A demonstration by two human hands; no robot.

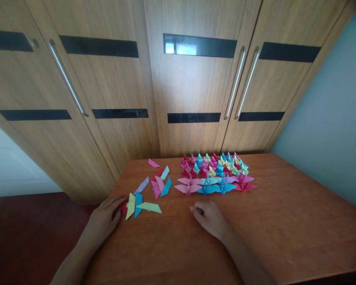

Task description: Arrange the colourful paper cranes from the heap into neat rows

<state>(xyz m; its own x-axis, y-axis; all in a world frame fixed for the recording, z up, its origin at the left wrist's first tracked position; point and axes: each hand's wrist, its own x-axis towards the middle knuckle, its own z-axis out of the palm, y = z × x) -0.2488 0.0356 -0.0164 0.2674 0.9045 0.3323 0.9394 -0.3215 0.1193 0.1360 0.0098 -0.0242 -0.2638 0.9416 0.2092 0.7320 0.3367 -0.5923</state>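
Observation:
My left hand [108, 213] lies at the table's left edge, its fingers and thumb closed on a red folded paper piece [124, 208]. Right beside that piece are a yellow folded paper [130, 206], a blue one [138, 205] and a pale green one [150, 207]. My right hand [209, 217] rests on the tabletop with its fingers curled in, and nothing shows in them. Just beyond it stand several paper cranes [206, 187] in rows, in pink, blue, red, yellow and green; the front ones have their wings spread.
More folded paper pieces lie loose behind the left group, among them a lavender one [142, 185] and a pink one [153, 163]. The wooden table [284, 221] backs onto a wardrobe [190, 87] with metal handles. A pale wall [323, 138] rises at the right.

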